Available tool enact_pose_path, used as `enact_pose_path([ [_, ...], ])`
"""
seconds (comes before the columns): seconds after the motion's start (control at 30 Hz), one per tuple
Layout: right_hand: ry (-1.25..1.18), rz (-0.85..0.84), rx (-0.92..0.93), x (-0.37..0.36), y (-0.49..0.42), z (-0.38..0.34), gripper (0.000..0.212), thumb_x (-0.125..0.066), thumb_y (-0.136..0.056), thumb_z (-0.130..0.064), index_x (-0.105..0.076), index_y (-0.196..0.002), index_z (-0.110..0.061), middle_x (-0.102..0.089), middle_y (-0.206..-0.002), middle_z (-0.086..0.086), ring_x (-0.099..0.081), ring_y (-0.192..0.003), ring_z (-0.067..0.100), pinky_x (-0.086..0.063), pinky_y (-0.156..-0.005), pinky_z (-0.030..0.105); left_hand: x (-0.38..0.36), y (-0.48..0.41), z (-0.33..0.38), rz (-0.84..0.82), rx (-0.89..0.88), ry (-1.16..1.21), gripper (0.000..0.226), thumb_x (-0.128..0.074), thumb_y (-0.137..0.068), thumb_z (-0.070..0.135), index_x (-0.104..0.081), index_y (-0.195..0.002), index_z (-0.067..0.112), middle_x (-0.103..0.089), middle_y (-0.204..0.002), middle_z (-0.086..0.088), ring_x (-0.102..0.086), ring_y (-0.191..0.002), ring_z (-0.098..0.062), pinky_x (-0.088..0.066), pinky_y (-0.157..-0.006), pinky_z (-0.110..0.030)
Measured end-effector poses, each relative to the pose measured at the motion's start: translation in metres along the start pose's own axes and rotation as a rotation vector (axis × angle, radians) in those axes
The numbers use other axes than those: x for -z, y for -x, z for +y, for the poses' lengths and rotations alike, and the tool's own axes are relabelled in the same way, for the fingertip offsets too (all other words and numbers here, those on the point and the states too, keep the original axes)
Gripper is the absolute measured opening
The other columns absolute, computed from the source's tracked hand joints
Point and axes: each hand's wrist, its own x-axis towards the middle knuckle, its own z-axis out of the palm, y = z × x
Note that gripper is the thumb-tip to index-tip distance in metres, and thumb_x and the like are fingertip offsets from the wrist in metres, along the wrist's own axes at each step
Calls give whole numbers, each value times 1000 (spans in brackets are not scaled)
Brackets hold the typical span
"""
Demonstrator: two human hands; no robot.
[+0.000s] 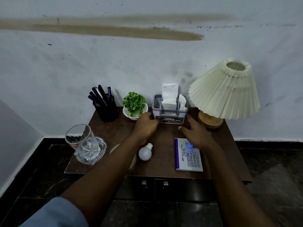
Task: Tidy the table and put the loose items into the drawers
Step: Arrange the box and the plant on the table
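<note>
Head view: my left hand (146,124) is on the grey tissue holder (168,112), fingers curled round its lower left corner and covering the start of the label. What I can read of that label is "DPEL"; the rest is too small. White tissues stand up out of the holder.

My right hand (195,133) is just off the holder's right front corner, fingers loosely spread and gripping nothing. I can't tell whether the fingertips touch the holder.

Nearer to me than the holder, on the right, lies the blue-and-white box (188,159) printed "FABER-CASTELL STAMP PAD", flat on the tabletop (164,169), with a small blue piece (189,146) on its far end, partly under my right wrist. In front of the holder, to the left, the white bulb (145,153) lies on its side.

Directly left of the holder sits the green plant (134,102) in a white pot, and further left the black mesh cup (106,110) full of dark pens. Far to the front left of the holder stands the glass (82,141) in a clear dish; its red mark is unreadable. Right of the holder is the pleated lamp (226,89).

Below the holder, under the tabletop edge, the two drawers (154,187) are closed.
</note>
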Motion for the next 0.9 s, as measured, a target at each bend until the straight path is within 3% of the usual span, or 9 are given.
enact_pose_path([
  [0.23,-2,-20,3,1,1,1,63,-53,-97,-44,-24,-152,-53,-48,-156,-5,-44,-143,32,-31,-115,63,0,0,1,8,14,-8,22,-61,-90,8,-76,-106,8,-78,-99,-9,-73,-97,-27,-60,-77,-42],
  [0.37,-7,-35,-5,0,0,4,65,-53,-98,-43,-22,-154,-52,-48,-156,-3,-47,-141,34,-32,-115,64,1,1,1,-6,-31,-64,14,-61,-90,12,-73,-92,7,-74,-82,-6,-66,-73,-24,-45,-63,-31],
  [0.43,-11,-5,-9,0,-1,3,68,-55,-98,-44,-19,-156,-49,-47,-157,-3,-49,-139,33,-33,-114,64,3,3,3,113,-159,-208,15,-63,-91,20,-66,-83,7,-65,-74,-2,-57,-68,-18,-39,-62,-29],
  [0.5,-51,69,17,2,-1,2,72,-58,-97,-43,-18,-157,-46,-42,-160,-4,-46,-142,30,-33,-115,62,6,6,4,388,-302,-340,19,-68,-88,28,-60,-94,12,-60,-94,-2,-53,-86,-18,-41,-73,-33],
  [0.57,-132,135,73,3,-2,-1,67,-61,-95,-39,-27,-153,-43,-45,-157,-6,-47,-141,24,-37,-115,51,13,10,2,652,-342,-434,39,-74,-81,34,-52,-107,15,-52,-114,-9,-48,-106,-26,-41,-87,-40],
  [0.63,-178,161,120,4,-4,-5,59,-62,-95,-38,-34,-147,-42,-49,-152,-8,-48,-137,17,-41,-107,36,25,9,-3,722,-290,-413,57,-82,-74,37,-47,-112,13,-48,-125,-13,-47,-115,-35,-44,-94,-46],
  [0.77,-214,62,166,7,-14,-15,77,-66,-97,-30,-22,-158,-43,-42,-154,-17,-41,-140,7,-35,-108,26,50,-9,-12,519,-135,-228,111,-97,-60,39,-35,-145,7,-38,-149,-18,-38,-138,-39,-37,-114,-50],
  [0.83,-283,24,169,7,-17,-19,80,-69,-95,-25,-23,-157,-45,-50,-152,-15,-50,-137,9,-41,-114,35,51,-17,-16,425,-161,-177,136,-102,-53,35,-20,-159,12,-37,-155,-18,-36,-144,-36,-33,-119,-48],
  [0.9,-323,27,159,4,-19,-22,82,-70,-94,-22,-23,-157,-46,-53,-149,-14,-53,-134,10,-42,-116,42,46,-21,-22,374,-181,-168,142,-102,-53,28,-13,-163,18,-38,-154,-19,-39,-143,-35,-35,-120,-44],
])
